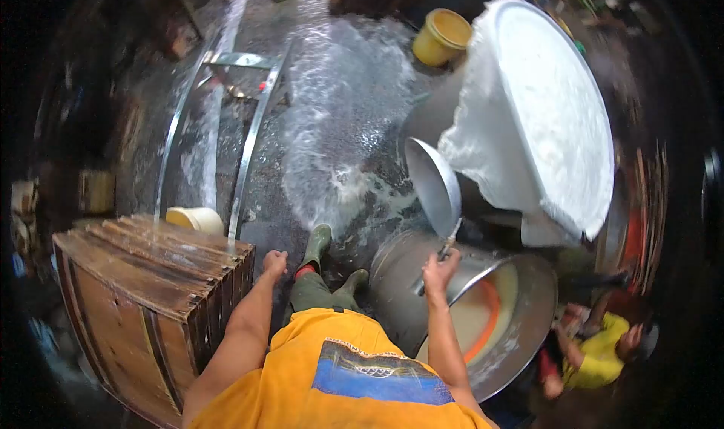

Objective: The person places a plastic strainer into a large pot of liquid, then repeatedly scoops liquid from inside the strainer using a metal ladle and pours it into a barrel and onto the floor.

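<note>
My right hand [440, 271] is wrapped round the handle of a big metal ladle [435, 184]. The ladle's round bowl tilts on its side between two vats, close to the white cloth. Below my right forearm stands a metal vat [400, 297] of pale creamy liquid [467, 320], with an orange curved rim or hose [486, 316] in it. A taller vat draped in white cloth [483, 124] holds a white, foamy-looking mass [558, 112]. My left hand [275, 264] hangs curled in a loose fist beside a stack of wooden boards or boxes [151, 301], with nothing visible in it.
A metal rail frame [253, 146] stands on the wet floor [339, 112], where whitish water spreads ahead of my boots [319, 246]. A yellow bucket [441, 37] is at the back, a pale bucket [197, 219] behind the wood. A person in yellow [603, 353] sits at lower right.
</note>
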The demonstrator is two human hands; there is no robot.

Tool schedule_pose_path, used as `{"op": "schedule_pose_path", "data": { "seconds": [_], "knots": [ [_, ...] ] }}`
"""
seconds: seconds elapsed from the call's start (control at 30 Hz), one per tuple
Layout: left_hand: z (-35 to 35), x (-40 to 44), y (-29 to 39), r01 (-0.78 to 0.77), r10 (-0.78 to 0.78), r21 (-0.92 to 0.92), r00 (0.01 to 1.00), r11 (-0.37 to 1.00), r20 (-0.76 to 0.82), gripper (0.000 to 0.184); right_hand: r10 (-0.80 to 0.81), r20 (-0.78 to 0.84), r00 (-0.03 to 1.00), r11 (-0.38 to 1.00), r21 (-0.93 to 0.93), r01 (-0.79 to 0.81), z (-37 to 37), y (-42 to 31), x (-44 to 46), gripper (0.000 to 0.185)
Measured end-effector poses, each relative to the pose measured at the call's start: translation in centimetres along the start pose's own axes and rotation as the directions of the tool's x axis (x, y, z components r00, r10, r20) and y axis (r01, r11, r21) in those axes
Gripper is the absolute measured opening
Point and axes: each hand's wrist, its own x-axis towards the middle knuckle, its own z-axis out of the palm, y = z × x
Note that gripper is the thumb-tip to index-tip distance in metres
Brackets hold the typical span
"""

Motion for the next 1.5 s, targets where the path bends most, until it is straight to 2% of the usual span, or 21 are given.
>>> {"op": "schedule_pose_path", "data": {
  "seconds": [0.07,0.2,0.23,0.3,0.37,0.43,0.53,0.63,0.7,0.73,0.83,0.93,1.03,1.1,1.13,1.2,1.27,1.37,1.4,1.43,1.5],
  "knots": [
    [-0.2,0.2,0.8,-0.081,0.080,0.039,0.997,0.996,0.012,0.026,-0.076,-0.023,0.997,0.983,0.164,0.079,-4.2,-6.0,-4.6,0.026],
    [0.1,-1.9,4.6,-0.158,0.155,0.021,0.984,0.987,0.089,0.025,-0.191,-0.127,0.973,0.798,0.557,0.230,-13.6,-4.8,-8.8,0.019],
    [0.7,-1.3,4.6,-0.136,0.131,0.062,0.989,0.989,0.066,0.028,-0.185,-0.195,0.963,0.747,0.609,0.267,-16.0,-4.8,-9.4,0.017],
    [1.8,-0.4,4.9,-0.191,0.175,0.120,0.976,0.974,0.132,0.033,-0.168,-0.242,0.956,0.824,0.498,0.271,-21.5,-1.3,-9.8,0.014],
    [4.0,-1.9,5.1,-0.219,0.207,0.063,0.965,0.974,0.159,0.032,-0.039,-0.367,0.930,0.875,0.437,0.209,-25.8,3.2,-9.4,0.011],
    [5.4,-2.8,5.3,-0.261,0.242,0.061,0.945,0.963,0.221,0.032,0.164,-0.321,0.933,0.829,0.558,0.046,-29.3,8.9,-9.6,0.012],
    [9.0,-8.2,5.0,-0.291,0.249,0.132,0.931,0.947,0.269,0.032,0.383,-0.374,0.845,0.728,0.685,-0.027,-32.9,19.2,-10.9,0.015],
    [11.8,-13.0,3.9,-0.410,0.291,0.322,0.887,0.853,0.358,0.031,0.573,-0.547,0.611,0.754,0.643,-0.132,-34.9,29.9,-11.3,0.021],
    [13.0,-15.8,2.7,-0.478,0.310,0.403,0.855,0.780,0.415,0.031,0.540,-0.776,0.326,0.810,0.374,-0.452,-35.5,34.8,-11.6,0.025],
    [13.3,-17.2,2.3,-0.487,0.283,0.387,0.833,0.783,0.475,0.031,0.451,-0.868,0.208,0.748,0.242,-0.618,-35.4,36.9,-11.7,0.029],
    [13.4,-18.9,1.1,-0.499,0.258,0.508,0.843,0.702,0.472,0.031,0.491,-0.871,0.012,0.681,0.375,-0.629,-35.0,39.5,-11.7,0.039],
    [13.6,-22.4,1.5,-0.437,0.237,0.576,0.890,0.691,0.391,0.033,0.633,-0.771,-0.071,0.513,0.487,-0.707,-33.1,42.5,-11.3,0.043],
    [14.5,-23.5,2.4,-0.369,0.216,0.634,0.927,0.680,0.307,0.034,0.695,-0.717,0.063,0.574,0.500,-0.649,-28.3,46.4,-10.2,0.035],
    [14.5,-23.0,2.9,-0.409,0.255,0.632,0.911,0.658,0.324,0.035,0.905,-0.291,0.310,0.407,0.804,-0.433,-27.7,44.7,-10.2,0.022],
    [14.8,-23.0,3.5,-0.408,0.251,0.656,0.912,0.634,0.324,0.042,0.888,-0.064,0.456,0.245,0.904,-0.350,-27.8,43.2,-10.2,0.018],
    [16.5,-23.9,4.8,-0.453,0.296,0.660,0.891,0.599,0.344,0.043,0.794,0.140,0.592,0.145,0.902,-0.407,-28.2,41.0,-10.0,0.015],
    [17.8,-24.3,5.7,-0.510,0.361,0.666,0.859,0.544,0.363,0.043,0.660,0.251,0.708,0.170,0.868,-0.467,-28.0,39.8,-10.2,0.023],
    [19.4,-25.9,6.9,-0.563,0.412,0.638,0.824,0.525,0.388,0.040,0.610,0.335,0.718,0.187,0.820,-0.541,-28.6,37.2,-10.8,0.027],
    [17.7,-21.7,5.1,-0.648,0.500,0.618,0.753,0.446,0.428,0.040,0.586,0.359,0.726,0.190,0.811,-0.554,-28.8,36.8,-11.2,0.028],
    [18.8,-24.4,5.8,-0.573,0.431,0.625,0.817,0.531,0.382,0.042,0.556,0.393,0.733,0.193,0.796,-0.573,-29.1,36.7,-11.7,0.029],
    [19.1,-26.3,6.5,-0.535,0.445,0.749,0.822,0.392,0.354,0.046,0.600,0.449,0.662,0.276,0.661,-0.698,-30.6,35.3,-12.2,0.031]
  ]
}}
